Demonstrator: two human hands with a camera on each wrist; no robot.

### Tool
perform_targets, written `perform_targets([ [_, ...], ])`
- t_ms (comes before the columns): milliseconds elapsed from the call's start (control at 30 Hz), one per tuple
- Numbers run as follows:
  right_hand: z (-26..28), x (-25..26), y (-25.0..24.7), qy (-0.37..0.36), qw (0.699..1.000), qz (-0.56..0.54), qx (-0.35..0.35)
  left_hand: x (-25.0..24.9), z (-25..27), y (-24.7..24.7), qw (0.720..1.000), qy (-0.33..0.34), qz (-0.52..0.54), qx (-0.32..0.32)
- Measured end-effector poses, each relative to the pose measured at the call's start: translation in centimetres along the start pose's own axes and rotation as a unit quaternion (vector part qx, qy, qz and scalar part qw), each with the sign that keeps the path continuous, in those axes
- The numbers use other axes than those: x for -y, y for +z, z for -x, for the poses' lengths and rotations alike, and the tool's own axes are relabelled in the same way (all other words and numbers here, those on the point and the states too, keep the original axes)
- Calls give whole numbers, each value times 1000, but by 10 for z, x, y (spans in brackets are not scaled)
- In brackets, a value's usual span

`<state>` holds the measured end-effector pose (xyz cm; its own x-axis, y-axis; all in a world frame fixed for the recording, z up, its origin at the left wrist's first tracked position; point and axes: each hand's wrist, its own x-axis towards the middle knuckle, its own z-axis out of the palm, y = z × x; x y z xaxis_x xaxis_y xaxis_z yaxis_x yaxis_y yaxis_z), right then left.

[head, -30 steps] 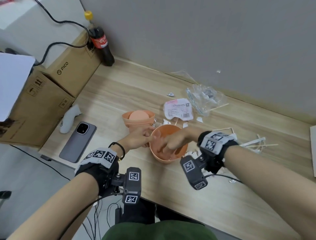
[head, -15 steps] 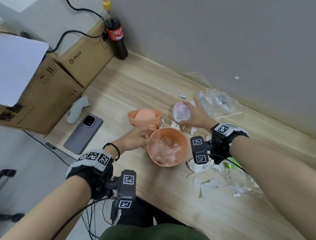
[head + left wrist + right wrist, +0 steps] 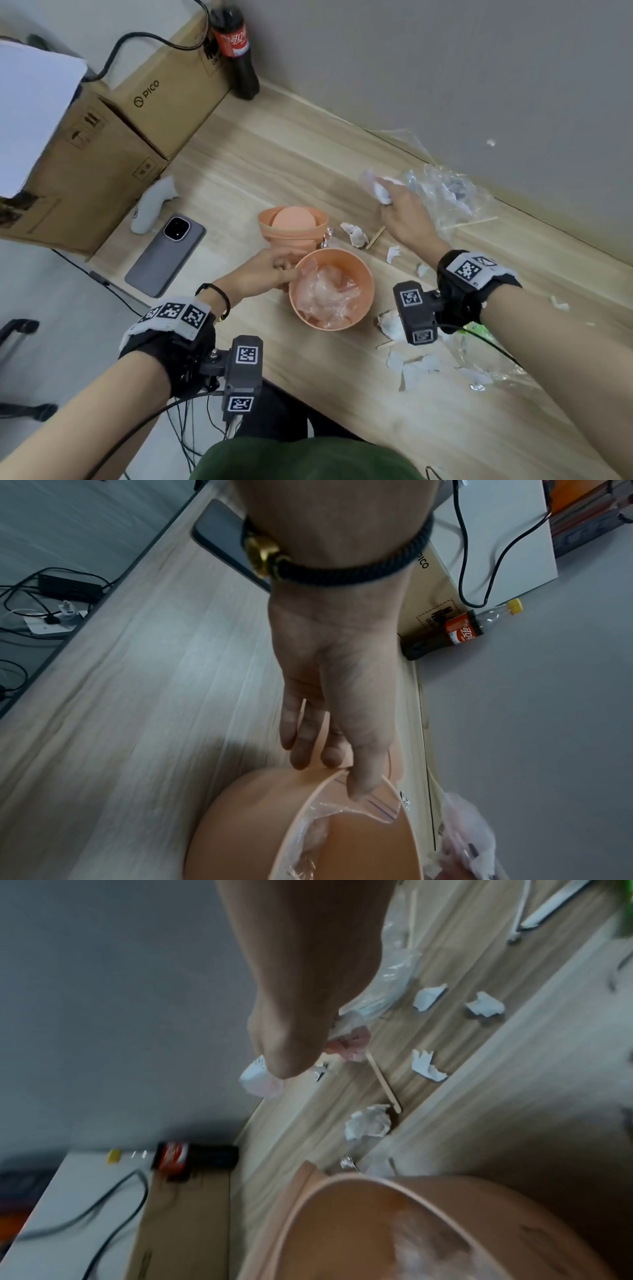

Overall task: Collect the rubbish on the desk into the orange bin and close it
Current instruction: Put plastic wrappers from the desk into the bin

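The right hand has left the orange bin, reached toward the wall and crumpled the pink-and-white wrapper in its fingers.

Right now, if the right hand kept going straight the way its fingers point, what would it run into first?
The right hand, gripping a crumpled pink-and-white wrapper, points up the desk toward the grey wall. Apart from that wrapper, bare desk seems to lie ahead, so probably the wall first, though depth is unclear.
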<state>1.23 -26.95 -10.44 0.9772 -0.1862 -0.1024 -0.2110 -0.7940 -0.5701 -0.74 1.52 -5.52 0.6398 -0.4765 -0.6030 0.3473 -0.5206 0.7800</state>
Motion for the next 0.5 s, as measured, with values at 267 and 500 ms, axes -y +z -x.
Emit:
perform_targets([
  [267, 23, 1, 45, -12, 934, 96, 343, -1, 7, 1, 1000, 8, 1, -9],
  [500, 21, 4, 40, -4, 955, 63, 291, -2, 8, 4, 1000, 25, -3, -12],
])
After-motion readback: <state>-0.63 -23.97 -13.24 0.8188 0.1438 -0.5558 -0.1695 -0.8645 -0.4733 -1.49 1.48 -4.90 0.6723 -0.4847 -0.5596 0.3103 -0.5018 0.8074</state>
